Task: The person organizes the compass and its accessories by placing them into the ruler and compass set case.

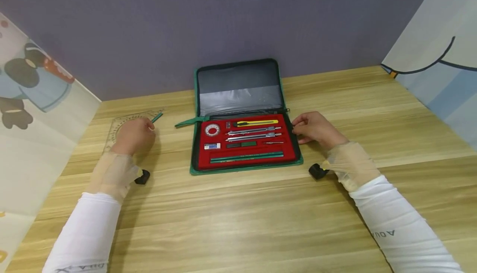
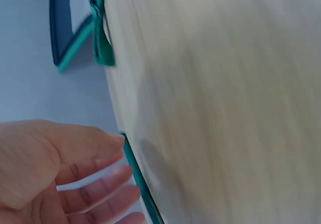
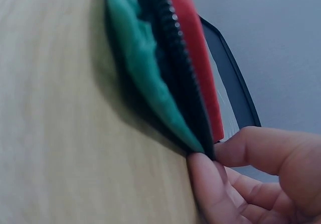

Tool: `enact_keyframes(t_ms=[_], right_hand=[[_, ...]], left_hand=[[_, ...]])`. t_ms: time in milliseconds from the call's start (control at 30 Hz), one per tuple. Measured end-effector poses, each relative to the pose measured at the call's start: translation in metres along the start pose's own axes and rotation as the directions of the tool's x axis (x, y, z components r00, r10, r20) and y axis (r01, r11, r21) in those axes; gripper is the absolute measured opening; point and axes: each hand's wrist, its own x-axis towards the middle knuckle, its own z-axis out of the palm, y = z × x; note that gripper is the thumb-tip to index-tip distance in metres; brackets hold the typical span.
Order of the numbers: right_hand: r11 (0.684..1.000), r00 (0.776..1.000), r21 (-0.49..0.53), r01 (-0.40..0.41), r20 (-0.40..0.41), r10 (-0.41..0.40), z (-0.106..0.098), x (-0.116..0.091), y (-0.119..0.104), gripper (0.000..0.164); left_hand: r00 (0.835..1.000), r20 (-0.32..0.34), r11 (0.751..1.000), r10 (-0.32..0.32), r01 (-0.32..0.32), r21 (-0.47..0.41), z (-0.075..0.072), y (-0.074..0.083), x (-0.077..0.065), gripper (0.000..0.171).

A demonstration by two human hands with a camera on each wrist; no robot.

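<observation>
A zip-up drawing-set case [image 1: 246,170] lies unfolded on the table, its red tray holding two compasses, a yellow cutter and two green pencils. On the left, my left hand [image 1: 136,134] is over a clear protractor plate [image 1: 110,134], partly hiding it. A separate green pencil [image 2: 143,184] runs along the left fingertips, and the thumb tip is right at its end; the fingers are loosely bent with gaps between them. My right hand [image 1: 313,128] pinches the case's right edge between thumb and fingers, close to the zip [image 3: 175,33].
The tray also bears an eraser [image 1: 212,146], a round white disc [image 1: 212,130] and a small sharpener. A green strap [image 1: 190,121] sticks out left from the case. The raised lid [image 1: 238,86] leans near the grey back wall [image 1: 238,24]. Patterned panels flank the wooden table [image 1: 238,223].
</observation>
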Motion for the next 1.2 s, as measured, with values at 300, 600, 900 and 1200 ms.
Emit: enact_keyframes(t_ms=[300,600,900,1200], right_hand=[[1.0,1.0,0.007,-0.008,0.006,0.008,0.001,0.0,0.002,0.033],[1.0,1.0,0.004,-0.001,0.005,0.001,0.0,0.0,0.0,0.032],[1.0,1.0,0.003,-0.005,-0.001,0.005,0.001,0.0,-0.001,0.032],[1.0,1.0,0.006,0.0,0.005,0.0,0.0,0.001,0.0,0.033]], left_hand=[[0.996,-0.043,0.997,-0.08,0.08,0.012,0.002,-0.018,-0.004,0.041],[0.993,0.007,0.993,-0.119,0.119,0.017,-0.003,-0.017,-0.005,0.042],[0.995,0.008,0.995,-0.101,0.101,0.025,-0.002,-0.019,-0.003,0.038],[0.997,-0.011,0.997,-0.079,0.079,0.023,0.001,-0.016,-0.003,0.036]])
